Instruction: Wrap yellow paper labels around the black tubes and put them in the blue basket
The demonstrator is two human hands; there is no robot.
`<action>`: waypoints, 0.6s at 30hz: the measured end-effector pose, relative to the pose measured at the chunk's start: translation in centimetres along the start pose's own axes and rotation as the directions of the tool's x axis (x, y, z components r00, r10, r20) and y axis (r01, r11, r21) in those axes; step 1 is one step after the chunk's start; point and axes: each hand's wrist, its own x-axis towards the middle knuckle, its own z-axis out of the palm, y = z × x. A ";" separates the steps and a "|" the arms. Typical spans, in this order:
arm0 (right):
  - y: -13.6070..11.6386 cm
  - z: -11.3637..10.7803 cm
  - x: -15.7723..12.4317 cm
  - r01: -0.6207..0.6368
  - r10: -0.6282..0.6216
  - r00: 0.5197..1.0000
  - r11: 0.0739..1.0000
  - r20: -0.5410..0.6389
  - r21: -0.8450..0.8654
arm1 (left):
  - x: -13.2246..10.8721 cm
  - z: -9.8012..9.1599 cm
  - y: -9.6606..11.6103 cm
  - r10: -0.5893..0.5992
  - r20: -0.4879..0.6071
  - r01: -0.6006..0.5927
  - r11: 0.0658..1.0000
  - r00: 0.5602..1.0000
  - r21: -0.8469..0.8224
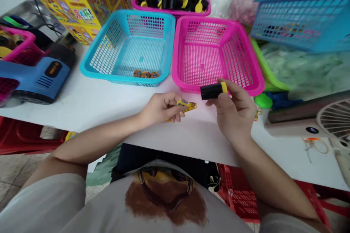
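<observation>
My left hand (161, 108) is closed on a small yellow printed label or wrapper (187, 105), held just above the white table (90, 102). My right hand (235, 111) pinches a black cylinder with a yellow band (213, 90) in front of the pink basket (257, 80), which holds nothing I can see. The cylinder lies sideways, a short gap right of the wrapper. The blue basket (90, 66) to the left holds three small finished pieces (146, 74) at its near wall.
A smaller pink tray (142, 7) at the back is heaped with several black-and-yellow cylinders. Yellow printed boxes (71, 0) stand back left. A blue heat gun (38, 76) lies at left. A tilted blue basket (300, 18), green bags and a fan (328, 116) crowd the right.
</observation>
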 end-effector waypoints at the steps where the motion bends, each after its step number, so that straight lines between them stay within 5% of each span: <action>1: -0.1 -0.1 -0.1 -0.019 0.019 1.000 1.000 0.014 0.016 | -0.2 -0.1 0.0 -0.002 0.015 0.002 1.000 1.000 -0.004; 8: -0.9 -0.6 -0.5 -0.156 0.131 0.967 0.983 0.220 0.101 | -0.8 -0.8 0.5 -0.017 0.166 0.006 0.998 0.986 0.065; 14: -1.8 -0.2 -0.5 -0.242 0.203 0.956 0.954 0.211 0.176 | -0.6 -1.3 -0.1 0.126 0.307 -0.195 0.959 0.943 0.204; 18: -2.0 -0.4 -0.5 -0.287 0.240 0.938 0.942 0.251 0.175 | -0.5 -1.6 -0.3 0.246 0.299 -0.330 0.902 0.922 0.276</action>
